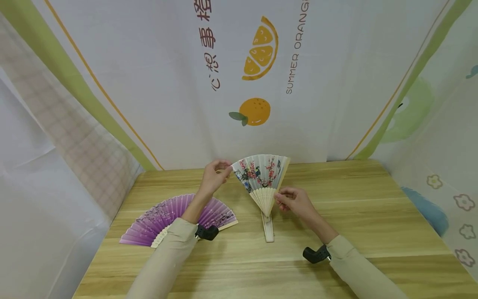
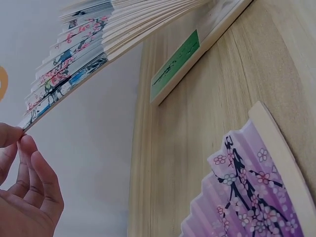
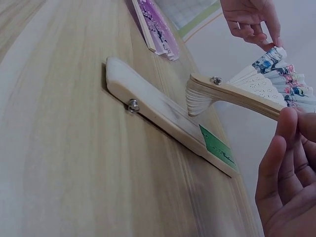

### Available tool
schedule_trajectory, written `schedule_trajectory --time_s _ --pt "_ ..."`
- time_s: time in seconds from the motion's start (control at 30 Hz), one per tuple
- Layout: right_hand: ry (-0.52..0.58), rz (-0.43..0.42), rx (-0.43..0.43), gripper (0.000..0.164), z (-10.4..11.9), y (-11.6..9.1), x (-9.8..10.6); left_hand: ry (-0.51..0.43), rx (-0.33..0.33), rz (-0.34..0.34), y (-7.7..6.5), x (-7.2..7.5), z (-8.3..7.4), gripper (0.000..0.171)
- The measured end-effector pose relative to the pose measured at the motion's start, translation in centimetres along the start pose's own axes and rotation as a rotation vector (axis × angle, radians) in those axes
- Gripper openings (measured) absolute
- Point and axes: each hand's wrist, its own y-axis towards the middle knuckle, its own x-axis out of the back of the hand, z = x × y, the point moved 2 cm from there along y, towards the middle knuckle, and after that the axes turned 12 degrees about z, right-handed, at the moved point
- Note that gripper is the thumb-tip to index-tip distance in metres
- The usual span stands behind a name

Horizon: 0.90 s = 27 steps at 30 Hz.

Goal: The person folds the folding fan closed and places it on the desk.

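A white folding fan (image 1: 261,172) with painted red blossoms is spread partway, held up off the table. My left hand (image 1: 215,176) pinches its upper left corner between thumb and fingertip, as the left wrist view shows up close. On the other side, my right hand (image 1: 296,201) pinches the right outer stick, lower down toward the pivot. Beneath it a folded fan (image 3: 153,108) with a green patch lies on the table, partly hidden in the head view. To the left a purple folding fan (image 1: 168,214) lies spread out, partly behind my left forearm.
The wooden table (image 1: 336,265) ends at the back against a white hanging cloth (image 1: 168,83) with printed oranges. More patterned cloth hangs at the left and right sides. A dark wrist camera (image 1: 207,232) sits at the left sleeve, another at the right.
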Motion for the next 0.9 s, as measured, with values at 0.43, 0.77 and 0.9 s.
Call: schedule_trajectory --time_s 0.43,0.77,0.9 --pt "-0.033 -0.013 -0.016 0.018 0.8 0.2 -0.8 -0.028 -0.007 0.031 -0.1 -0.5 -0.8 0.024" --pt "-0.049 0.004 -0.008 0.021 0.8 0.4 -1.0 -0.035 0.003 0.032 0.3 -1.3 -0.9 0.017" --pt "-0.054 0.015 -0.022 0.02 0.8 0.4 -1.1 -0.032 0.0 0.027 0.4 -1.5 -0.8 0.016"
